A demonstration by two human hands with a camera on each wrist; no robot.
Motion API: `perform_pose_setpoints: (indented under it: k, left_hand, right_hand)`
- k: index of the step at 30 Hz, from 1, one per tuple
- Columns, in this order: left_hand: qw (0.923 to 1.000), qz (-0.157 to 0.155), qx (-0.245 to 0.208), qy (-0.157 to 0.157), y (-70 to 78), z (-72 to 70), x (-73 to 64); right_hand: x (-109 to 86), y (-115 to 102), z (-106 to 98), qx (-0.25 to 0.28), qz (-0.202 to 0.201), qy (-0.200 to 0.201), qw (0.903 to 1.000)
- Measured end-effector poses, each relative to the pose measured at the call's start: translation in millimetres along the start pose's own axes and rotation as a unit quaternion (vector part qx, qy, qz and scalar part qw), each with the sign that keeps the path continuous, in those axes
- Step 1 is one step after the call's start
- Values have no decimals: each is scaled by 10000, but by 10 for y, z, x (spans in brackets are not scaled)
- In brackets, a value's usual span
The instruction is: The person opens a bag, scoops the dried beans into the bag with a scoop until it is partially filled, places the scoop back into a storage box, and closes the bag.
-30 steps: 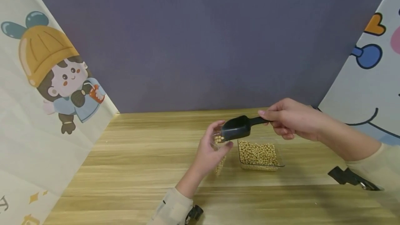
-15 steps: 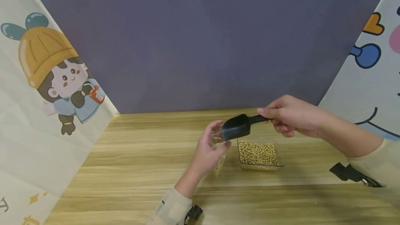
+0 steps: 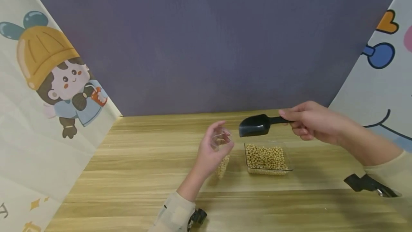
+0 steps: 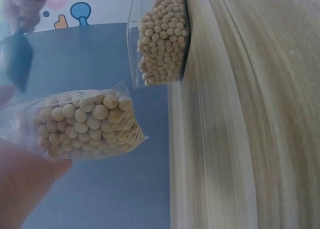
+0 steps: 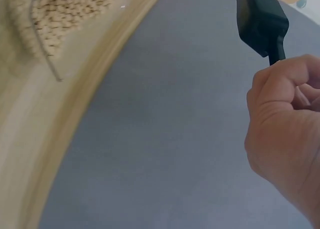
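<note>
My left hand [image 3: 206, 155] grips the top of a clear plastic bag [image 4: 85, 124], its thumb and fingers curled round the mouth. Pale yellow soybeans fill the bag's lower part, which hangs below the palm. With my right hand [image 3: 318, 122] I hold a black scoop [image 3: 255, 126] by its handle. The scoop is in the air, right of the bag's mouth and above the far edge of a clear rectangular box [image 3: 270, 170]. Soybeans [image 3: 265, 156] lie in that box. In the right wrist view the fingers wrap the handle and the underside of the scoop shows.
The box stands on a wood-grain table [image 3: 135, 174], right of the left hand. A dark grey-blue panel [image 3: 206, 46] rises behind the table, with printed cartoon panels at the left and right. Both sleeves carry black wrist mounts.
The scoop has moved right, away from the bag's mouth, along with the right hand. The left hand still holds the bag and has shifted slightly left.
</note>
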State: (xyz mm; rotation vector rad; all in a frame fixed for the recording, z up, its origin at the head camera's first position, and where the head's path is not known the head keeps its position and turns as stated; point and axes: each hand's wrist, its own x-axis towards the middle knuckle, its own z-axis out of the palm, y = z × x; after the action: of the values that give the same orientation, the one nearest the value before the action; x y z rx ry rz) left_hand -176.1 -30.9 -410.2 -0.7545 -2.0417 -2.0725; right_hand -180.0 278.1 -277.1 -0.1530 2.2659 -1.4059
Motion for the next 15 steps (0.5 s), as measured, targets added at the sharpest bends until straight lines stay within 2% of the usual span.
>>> perform_pose_setpoints:
  k: [4, 8, 12, 15]
  left_hand:
    - [10000, -35, 14, 13, -6, -9, 3]
    - [10000, -20, 33, 25, 1, -9, 4]
    - [10000, 15, 35, 9, 11, -11, 6]
    - [10000, 49, 32, -5, 16, -17, 8]
  right_hand:
    - [51, 224, -50, 58, 116, -32, 9999]
    - [97, 484, -81, -97, 254, -83, 9996]
    - [102, 710, -113, -650, 248, 162, 9974]
    - [81, 818, -131, -1213, 237, 436, 9914]
